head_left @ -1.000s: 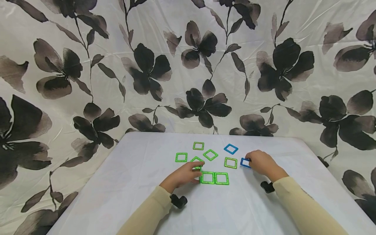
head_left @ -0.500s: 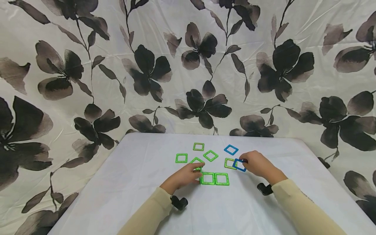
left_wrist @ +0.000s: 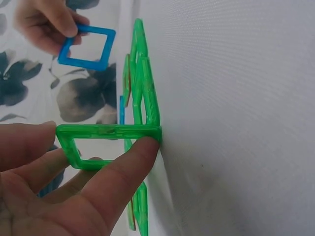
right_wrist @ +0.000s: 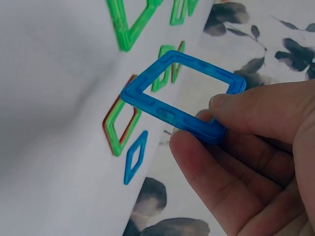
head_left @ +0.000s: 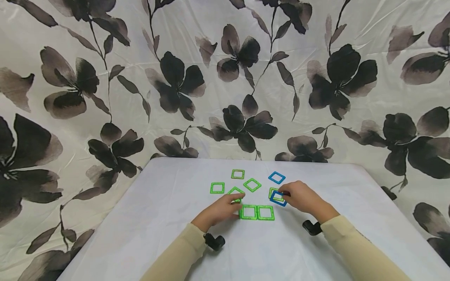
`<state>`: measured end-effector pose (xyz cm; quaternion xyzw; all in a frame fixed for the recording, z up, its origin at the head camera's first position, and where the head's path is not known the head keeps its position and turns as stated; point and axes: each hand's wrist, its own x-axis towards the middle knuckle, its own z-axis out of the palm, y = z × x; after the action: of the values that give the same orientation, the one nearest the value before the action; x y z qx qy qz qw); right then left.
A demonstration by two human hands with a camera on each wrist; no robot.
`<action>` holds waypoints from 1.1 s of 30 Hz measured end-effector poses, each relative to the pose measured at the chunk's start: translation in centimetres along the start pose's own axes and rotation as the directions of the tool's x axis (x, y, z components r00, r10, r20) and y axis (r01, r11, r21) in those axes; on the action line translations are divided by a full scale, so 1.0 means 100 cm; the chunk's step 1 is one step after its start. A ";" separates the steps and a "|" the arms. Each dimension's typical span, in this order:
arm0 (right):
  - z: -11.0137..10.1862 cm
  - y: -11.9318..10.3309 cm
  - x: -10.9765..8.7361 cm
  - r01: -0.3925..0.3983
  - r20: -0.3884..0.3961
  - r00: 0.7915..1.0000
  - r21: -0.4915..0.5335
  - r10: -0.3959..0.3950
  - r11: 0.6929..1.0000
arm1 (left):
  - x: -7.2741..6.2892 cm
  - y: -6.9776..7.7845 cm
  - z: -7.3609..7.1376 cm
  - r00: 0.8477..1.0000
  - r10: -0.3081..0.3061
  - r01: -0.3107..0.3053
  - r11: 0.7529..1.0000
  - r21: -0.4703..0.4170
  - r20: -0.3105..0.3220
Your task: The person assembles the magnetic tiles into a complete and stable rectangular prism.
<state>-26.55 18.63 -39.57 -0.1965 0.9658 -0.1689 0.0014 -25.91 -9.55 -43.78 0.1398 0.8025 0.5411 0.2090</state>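
Observation:
In the head view my left hand (head_left: 220, 207) is at the left end of two flat green square magnetic tiles (head_left: 265, 219) joined side by side. The left wrist view shows its fingers and thumb holding another green magnetic tile (left_wrist: 108, 131), which stands upright against the edge of the flat ones. My right hand (head_left: 305, 196) pinches a blue square magnetic tile (right_wrist: 167, 115) by one corner, thumb on one face and fingers on the other. The blue tile is raised above the table and tilted. From the head view it overlaps a yellow-green tile (head_left: 270, 192) lying behind it.
Farther back on the white table (head_left: 168, 218) lie a second blue tile (head_left: 272, 174), a green tile turned cornerwise (head_left: 247, 182), and green tiles at the left (head_left: 216, 183) and rear (head_left: 237, 170). One green tile (head_left: 234, 188) is partly hidden behind my left hand. A floral cloth (head_left: 288, 128) hangs behind.
My right hand has lifted the blue tile off the table and carried it left, over the yellow-green tile. My left hand stays in place with its upright green tile.

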 end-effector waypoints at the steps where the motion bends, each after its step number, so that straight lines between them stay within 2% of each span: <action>1: 0.000 -0.001 0.000 0.006 0.000 1.000 0.002 -0.006 1.000 | 0.000 0.001 0.000 1.000 0.001 -0.001 1.000 -0.001 -0.001; 19: 0.011 -0.030 -0.003 0.100 0.008 0.995 0.044 -0.100 0.994 | 0.003 0.000 0.001 1.000 -0.001 0.001 1.000 0.007 -0.007; 24: 0.014 -0.039 -0.004 0.103 0.014 0.994 0.060 -0.104 0.993 | 0.004 -0.002 0.001 1.000 -0.007 0.007 1.000 0.005 -0.004; 33: 0.018 -0.049 -0.005 0.174 0.006 0.985 0.050 -0.175 0.983 | 0.005 -0.003 -0.001 1.000 -0.025 0.025 1.000 0.013 -0.010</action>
<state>-24.14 14.00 -39.72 -0.2811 0.9404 -0.1914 -0.0037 -26.39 -9.52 -44.09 0.1286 0.8088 0.5337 0.2108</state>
